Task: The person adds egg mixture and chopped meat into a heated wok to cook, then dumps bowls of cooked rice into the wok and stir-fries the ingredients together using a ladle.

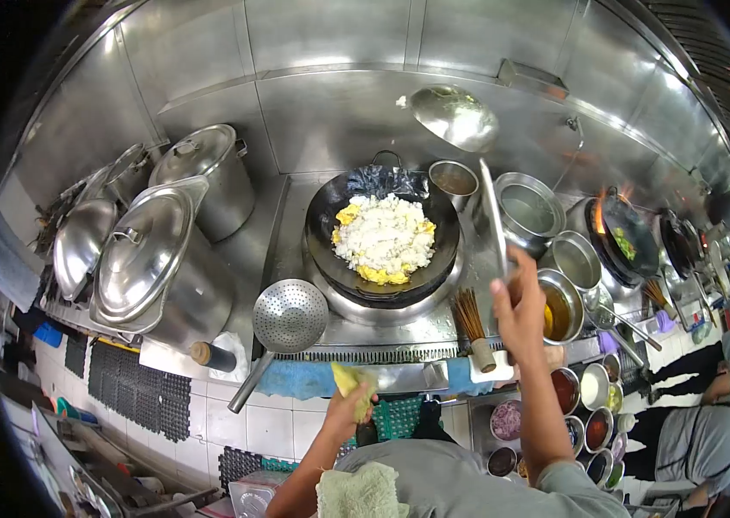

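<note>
A black wok (320, 250) sits on the burner, holding white rice (386, 237) and yellow egg (382, 275). My left hand (352, 406) is closed round a yellow cloth (349, 380), in front of the stove. To the right of the wok, my right hand (520, 311) has its fingers apart beside a long pale metal bar (493, 211); whether they touch is unclear. Behind the wok, a shiny metal bowl (454, 117) with white bits on it is tilted, and its support cannot be seen.
A perforated strainer (290, 316) lies front left, beside large lidded pots (158, 250). A bamboo brush (471, 324) and metal pots (559, 302) are right. Another wok (619, 233) has flames beside it. Another person (706, 440) is at far right.
</note>
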A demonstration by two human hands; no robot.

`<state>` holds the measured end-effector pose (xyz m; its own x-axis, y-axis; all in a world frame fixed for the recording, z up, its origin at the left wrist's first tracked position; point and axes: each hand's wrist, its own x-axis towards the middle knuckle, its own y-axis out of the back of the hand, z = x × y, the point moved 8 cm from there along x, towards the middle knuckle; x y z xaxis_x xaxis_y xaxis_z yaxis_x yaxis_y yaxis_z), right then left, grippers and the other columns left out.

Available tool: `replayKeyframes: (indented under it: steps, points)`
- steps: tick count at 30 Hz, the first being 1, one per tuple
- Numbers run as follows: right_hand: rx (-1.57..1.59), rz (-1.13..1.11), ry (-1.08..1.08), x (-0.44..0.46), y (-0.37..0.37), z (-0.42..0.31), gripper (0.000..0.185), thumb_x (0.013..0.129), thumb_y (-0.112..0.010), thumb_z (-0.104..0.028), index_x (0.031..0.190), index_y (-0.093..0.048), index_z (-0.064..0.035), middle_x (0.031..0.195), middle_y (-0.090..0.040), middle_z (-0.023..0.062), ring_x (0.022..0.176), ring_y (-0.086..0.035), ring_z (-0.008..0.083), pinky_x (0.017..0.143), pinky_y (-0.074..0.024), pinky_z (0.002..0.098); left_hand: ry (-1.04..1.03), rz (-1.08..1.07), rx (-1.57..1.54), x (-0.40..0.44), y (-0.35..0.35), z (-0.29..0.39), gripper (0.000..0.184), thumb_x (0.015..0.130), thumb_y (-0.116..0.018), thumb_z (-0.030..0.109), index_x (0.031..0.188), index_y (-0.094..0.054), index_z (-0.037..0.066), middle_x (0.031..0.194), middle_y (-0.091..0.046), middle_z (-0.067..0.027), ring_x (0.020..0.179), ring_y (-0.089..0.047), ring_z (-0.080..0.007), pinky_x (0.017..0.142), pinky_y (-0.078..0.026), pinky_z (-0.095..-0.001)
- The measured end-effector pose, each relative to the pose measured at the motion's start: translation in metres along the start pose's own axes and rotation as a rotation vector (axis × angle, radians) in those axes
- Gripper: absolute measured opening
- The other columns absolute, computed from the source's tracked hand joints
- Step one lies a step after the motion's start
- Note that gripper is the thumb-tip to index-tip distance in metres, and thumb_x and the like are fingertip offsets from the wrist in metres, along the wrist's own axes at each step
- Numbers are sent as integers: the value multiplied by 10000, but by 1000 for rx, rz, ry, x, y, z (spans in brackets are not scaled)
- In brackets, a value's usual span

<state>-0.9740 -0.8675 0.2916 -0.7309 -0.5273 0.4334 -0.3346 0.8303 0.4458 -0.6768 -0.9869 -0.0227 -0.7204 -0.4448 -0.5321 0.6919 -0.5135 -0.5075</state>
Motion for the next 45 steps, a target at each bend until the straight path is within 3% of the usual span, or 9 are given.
replayKeyframes:
  steps: [5,10,16,20,21,30,36,42,45]
  points:
    - [-166,83,388,52,-18,4,583,984,-616,-80,1541,-478,-187,951,-691,191,751,-673,356,680,-536,458,17,104,-84,40,-32,22,747,1003,-283,763,1267,-584,132,987,-722,-94,724,-653,-221,566,-485,-344]
    - [-640,-616,51,37,-151,153,502,997,-575,-156,1493,-531,-220,1057,-716,215,890,-705,421,758,-570,537,-20,112,-65,89,-53,49,814,977,-249,804,1269,-581,120,1063,-718,-135,822,-695,-308,628,-568,-452]
    - [-326,-447,76,65,-125,101,474,991,-576,-112,1440,-598,-262,1059,-720,224,856,-684,462,773,-531,557,7,127,-95,141,-47,103,806,980,-220,801,1224,-547,106,1025,-678,-150,845,-696,-349,660,-611,-520]
    - [-452,-376,36,54,-157,112,557,988,-573,-93,1516,-501,-256,1051,-711,247,862,-679,467,773,-532,567,-1,95,-80,174,-51,119,433,1032,-530,523,1170,-558,113,988,-662,-129,808,-694,-301,653,-616,-498]
    - [-559,-494,5,48,-177,132,560,993,-576,-112,1527,-477,-247,1041,-710,251,873,-678,469,783,-532,575,-25,101,-151,181,-49,116,259,972,-671,307,1110,-583,107,937,-655,-116,770,-685,-278,625,-618,-439]
    - [-483,-339,-68,26,-131,59,533,1010,-557,-142,1523,-486,-265,918,-706,261,824,-682,471,745,-521,573,272,39,-378,185,-67,112,192,911,-638,170,1042,-589,37,873,-644,-121,607,-596,-256,483,-517,-306]
    - [-705,-543,-68,-18,-183,140,609,994,-530,-77,1572,-413,-229,876,-697,266,759,-684,451,707,-520,572,320,31,-404,229,-47,80,162,830,-562,65,974,-564,-9,867,-624,-151,556,-535,-230,425,-431,-286]
    - [-491,-301,-120,-7,-99,42,555,1004,-526,-108,1540,-453,-235,865,-692,266,766,-662,486,710,-523,576,246,35,-417,217,-59,93,159,843,-598,104,959,-535,16,870,-611,-142,582,-546,-232,429,-405,-293]
    - [-636,-453,-205,-25,-117,79,568,990,-547,-117,1533,-463,-258,865,-695,256,774,-671,475,701,-528,570,219,40,-418,207,-59,94,164,853,-603,128,976,-532,45,883,-611,-126,603,-552,-239,447,-412,-301]
